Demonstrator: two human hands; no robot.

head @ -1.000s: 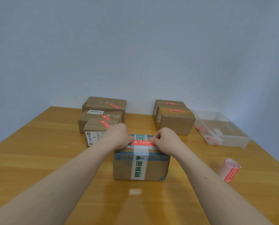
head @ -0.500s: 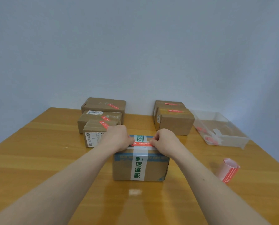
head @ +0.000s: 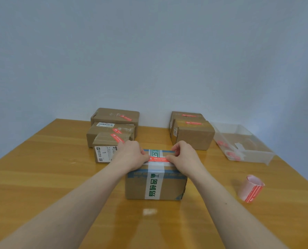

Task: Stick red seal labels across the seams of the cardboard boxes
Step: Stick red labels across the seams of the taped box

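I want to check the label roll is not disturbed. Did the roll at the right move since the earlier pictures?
No. The label roll lies on the table in the same spot, in front of the clear tray, apart from the right hand.

Glossy wood table (head: 42, 177); matt cardboard box (head: 135, 187); clear plastic tray (head: 268, 155).

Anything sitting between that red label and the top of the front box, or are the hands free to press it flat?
Nothing visible does. The red label lies across the top of the front box, over its white tape. The left hand and right hand pinch its two ends. The other boxes, label roll and clear tray stand apart.
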